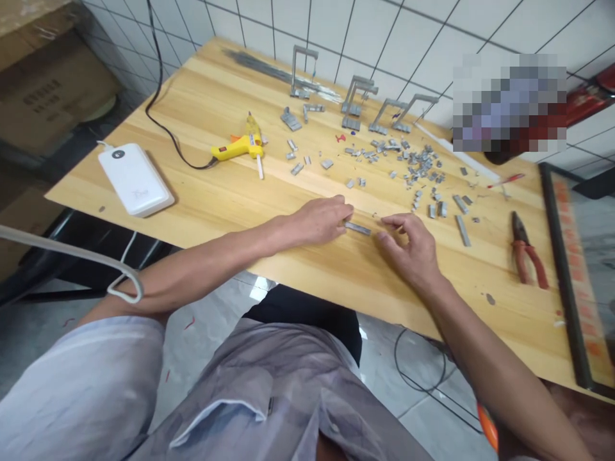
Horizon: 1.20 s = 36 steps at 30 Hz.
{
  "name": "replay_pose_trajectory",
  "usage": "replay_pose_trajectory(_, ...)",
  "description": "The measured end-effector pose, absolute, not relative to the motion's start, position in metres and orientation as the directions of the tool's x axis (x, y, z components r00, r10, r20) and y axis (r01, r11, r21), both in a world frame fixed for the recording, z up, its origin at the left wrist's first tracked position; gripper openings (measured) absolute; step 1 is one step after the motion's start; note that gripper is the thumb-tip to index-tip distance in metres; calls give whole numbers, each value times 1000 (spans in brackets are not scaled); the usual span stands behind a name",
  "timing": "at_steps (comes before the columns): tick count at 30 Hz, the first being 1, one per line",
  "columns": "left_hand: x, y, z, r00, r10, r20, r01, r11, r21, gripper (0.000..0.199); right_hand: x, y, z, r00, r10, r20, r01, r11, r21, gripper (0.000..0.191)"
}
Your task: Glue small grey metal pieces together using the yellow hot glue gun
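My left hand point(318, 221) rests on the wooden table with its fingers curled in, closed on one end of a short grey strip point(358, 228). The strip's other end points toward my right hand point(412, 242), a small gap short of its thumb. That right hand is open, thumb and forefinger apart, and nothing shows between them. Close to its fingertips lies a tiny piece point(375, 216), too small to name. Beyond both hands, a scatter of small grey pieces point(423, 163) covers part of the table.
A yellow glue gun point(237, 148) with a black cord lies beyond my left arm, near a white power bank point(136, 179). Red-handled pliers point(526, 253) are at the right. Several grey frame-shaped stands point(303, 70) line the tiled wall, beside a bundle of thin rods point(269, 67).
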<state>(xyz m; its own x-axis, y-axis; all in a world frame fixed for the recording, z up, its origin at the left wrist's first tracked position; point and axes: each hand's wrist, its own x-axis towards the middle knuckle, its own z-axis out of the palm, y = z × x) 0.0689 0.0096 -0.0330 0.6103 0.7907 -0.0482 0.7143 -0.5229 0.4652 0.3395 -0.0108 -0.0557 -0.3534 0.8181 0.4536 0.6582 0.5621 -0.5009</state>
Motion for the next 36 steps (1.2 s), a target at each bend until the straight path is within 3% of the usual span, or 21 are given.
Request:
replay_pose_trajectory(5, 71, 18, -35, 628, 778, -15, 700, -557, 447, 20, 333, -7, -55, -508, 744, 435, 650, 662, -374, 18)
replay_pose_trajectory(9, 71, 19, -31, 629, 777, -31, 701, -550, 454, 18, 324, 2, -55, -579, 710, 400, 626, 702, -341, 21)
replay_pose_trajectory(19, 69, 10, -30, 631, 774, -49, 739, -581, 342, 20, 312, 4, -70, -594, 664, 454, 604, 741, -293, 20)
replay_pose_trajectory(36, 71, 9, -39, 578, 816, -23, 756, -525, 390, 16, 302, 0, -67, -576, 697, 426, 632, 711, -310, 12)
